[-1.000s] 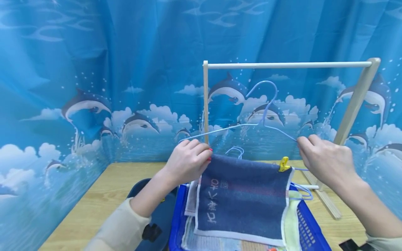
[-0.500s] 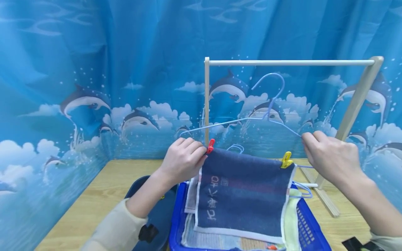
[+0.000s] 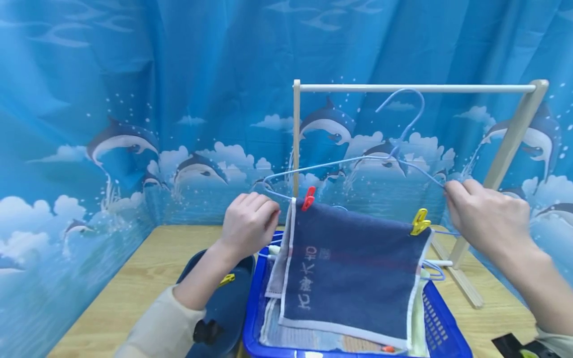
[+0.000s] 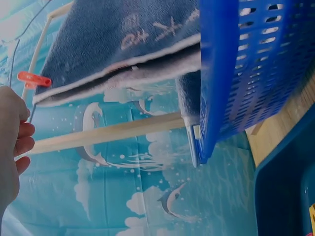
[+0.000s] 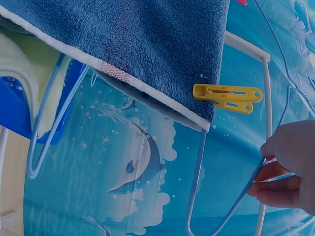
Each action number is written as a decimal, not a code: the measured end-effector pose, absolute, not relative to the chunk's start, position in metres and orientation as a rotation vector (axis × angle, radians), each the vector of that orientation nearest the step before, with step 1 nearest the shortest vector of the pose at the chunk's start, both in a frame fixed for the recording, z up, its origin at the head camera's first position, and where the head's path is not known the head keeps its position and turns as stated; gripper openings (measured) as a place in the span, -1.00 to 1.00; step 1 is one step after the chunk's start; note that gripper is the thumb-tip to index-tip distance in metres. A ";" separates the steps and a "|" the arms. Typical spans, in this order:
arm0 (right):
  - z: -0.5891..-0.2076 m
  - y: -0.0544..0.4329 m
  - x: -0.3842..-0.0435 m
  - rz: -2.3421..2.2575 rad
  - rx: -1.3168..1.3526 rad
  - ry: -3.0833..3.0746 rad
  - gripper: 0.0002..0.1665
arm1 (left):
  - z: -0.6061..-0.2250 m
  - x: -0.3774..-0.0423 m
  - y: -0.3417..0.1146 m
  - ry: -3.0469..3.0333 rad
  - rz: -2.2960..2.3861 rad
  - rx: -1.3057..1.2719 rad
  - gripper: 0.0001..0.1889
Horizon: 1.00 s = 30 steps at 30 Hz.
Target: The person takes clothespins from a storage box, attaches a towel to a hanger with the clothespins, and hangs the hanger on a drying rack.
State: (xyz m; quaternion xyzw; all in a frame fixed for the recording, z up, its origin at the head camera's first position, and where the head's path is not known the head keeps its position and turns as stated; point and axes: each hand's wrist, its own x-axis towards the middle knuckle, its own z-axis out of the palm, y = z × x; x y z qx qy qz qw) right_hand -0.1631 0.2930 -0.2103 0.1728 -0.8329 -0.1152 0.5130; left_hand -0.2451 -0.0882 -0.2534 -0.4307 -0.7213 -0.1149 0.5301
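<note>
Right hand, pinching a blue wire hanger; blue towel, white-edged, folded over its bar; yellow clip near the towel's corner; dolphin-printed curtain behind.

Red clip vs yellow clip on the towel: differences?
Red clip sits at the left end of the towel, yellow clip at its right. In the head view, the red clip is higher than the yellow clip. Left hand is nearest the red clip; right hand is nearest the yellow clip. Both clamp the towel's top edge.
</note>
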 end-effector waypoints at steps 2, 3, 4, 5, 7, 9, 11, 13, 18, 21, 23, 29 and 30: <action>-0.209 0.295 -0.161 -0.279 0.377 -2.040 -0.70 | -0.255 -0.247 -0.090 -1.733 -0.292 -1.019 -0.96; -0.208 0.296 -0.160 -0.278 0.353 -2.065 -0.75 | -0.255 -0.249 -0.090 -1.739 -0.299 -1.014 -0.96; -0.207 0.296 -0.159 -0.276 0.331 -2.084 -0.81 | -0.256 -0.250 -0.091 -1.746 -0.305 -1.007 -0.96; -0.206 0.297 -0.158 -0.270 0.310 -2.098 -0.85 | -0.256 -0.251 -0.091 -1.756 -0.308 -0.997 -0.96; -0.204 0.298 -0.156 -0.258 0.267 -2.122 -0.88 | -0.256 -0.253 -0.091 -1.779 -0.317 -0.977 -0.96; -0.202 0.299 -0.154 -0.250 0.233 -2.138 -0.88 | -0.257 -0.256 -0.089 -1.813 -0.325 -0.958 -0.96; -0.200 0.300 -0.153 -0.247 0.208 -2.143 -0.88 | -0.257 -0.259 -0.087 -1.863 -0.331 -0.935 -0.96; -0.198 0.302 -0.152 -0.245 0.177 -2.164 -0.88 | -0.257 -0.263 -0.083 -1.919 -0.347 -0.913 -0.96; -0.194 0.306 -0.150 -0.229 0.121 -2.200 -0.90 | -0.255 -0.276 -0.069 -2.051 -0.376 -0.834 -0.97; -0.192 0.308 -0.149 -0.215 0.106 -2.214 -0.91 | -0.254 -0.283 -0.061 -2.150 -0.399 -0.757 -0.92; -0.192 0.310 -0.148 -0.211 0.098 -2.225 -0.90 | -0.253 -0.288 -0.056 -2.225 -0.420 -0.696 -0.88; -0.190 0.313 -0.148 -0.219 0.095 -2.206 -0.86 | -0.251 -0.302 -0.044 -2.393 -0.474 -0.536 -0.69; -0.190 0.314 -0.149 -0.221 0.094 -2.203 -0.86 | -0.251 -0.305 -0.042 -2.411 -0.485 -0.514 -0.66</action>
